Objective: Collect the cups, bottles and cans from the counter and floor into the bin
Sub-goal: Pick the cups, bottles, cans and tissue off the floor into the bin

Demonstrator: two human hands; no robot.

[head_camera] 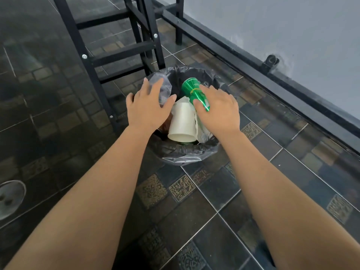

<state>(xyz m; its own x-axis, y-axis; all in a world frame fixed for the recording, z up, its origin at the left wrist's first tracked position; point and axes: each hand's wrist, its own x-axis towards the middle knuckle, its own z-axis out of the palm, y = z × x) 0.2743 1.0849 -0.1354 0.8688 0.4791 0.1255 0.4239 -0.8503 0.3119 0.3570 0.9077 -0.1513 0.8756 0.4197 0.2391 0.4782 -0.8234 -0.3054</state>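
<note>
A round bin lined with a black bag [187,152] stands on the tiled floor. Inside it lies a white paper cup [183,123] on its side, mouth toward me. My left hand [150,108] is over the bin's left side, fingers spread on a clear crumpled plastic cup [163,88]. My right hand [218,110] is over the bin's right side, its fingers around a green plastic bottle [191,90] that points away from me over the bin's opening.
Black metal table or stool legs [93,75] stand just behind and left of the bin. A grey wall with a black rail [253,69] runs along the right. A round floor drain [11,197] sits at the left edge.
</note>
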